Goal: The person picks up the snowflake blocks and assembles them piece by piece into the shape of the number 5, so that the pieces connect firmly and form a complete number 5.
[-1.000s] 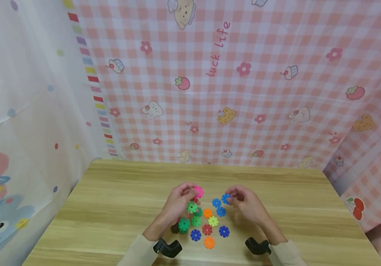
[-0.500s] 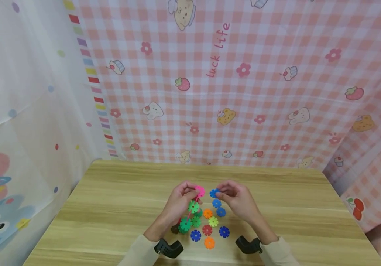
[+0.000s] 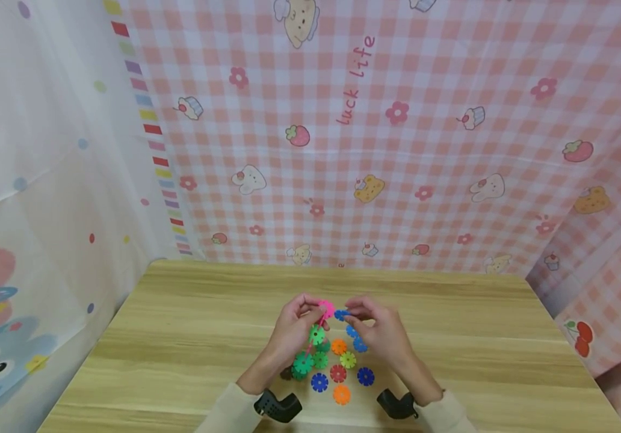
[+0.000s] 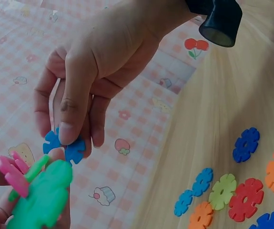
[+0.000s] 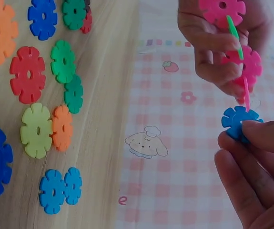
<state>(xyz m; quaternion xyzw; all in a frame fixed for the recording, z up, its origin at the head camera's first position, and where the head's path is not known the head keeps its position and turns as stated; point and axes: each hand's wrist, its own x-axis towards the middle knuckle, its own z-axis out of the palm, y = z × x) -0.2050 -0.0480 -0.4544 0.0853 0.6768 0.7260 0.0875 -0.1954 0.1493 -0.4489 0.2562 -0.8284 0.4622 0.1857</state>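
My left hand (image 3: 293,328) holds a chain of slotted snowflake discs, pink and green, joined edge to edge. A pink disc (image 3: 327,309) tops the chain, and a green disc (image 3: 317,334) hangs below it. Between thumb and fingertips, my right hand (image 3: 380,329) pinches a blue snowflake disc (image 5: 233,120). In the right wrist view, this disc meets the edge of a thin pink disc (image 5: 247,93) at the chain's end; whether their slots interlock I cannot tell. A large green disc (image 4: 44,195) of the chain covers part of the left fingers in the left wrist view.
Loose discs lie on the wooden table (image 3: 180,337) below the hands: a red disc (image 3: 338,373), a yellow-green disc (image 3: 348,359), orange disc (image 3: 342,394), dark blue disc (image 3: 366,376) and several others. A checked cloth (image 3: 451,228) hangs behind the table.
My right hand has moved left with the blue disc, bringing it from well apart to right beside the pink disc. The left hand has barely shifted, still holding the chain.
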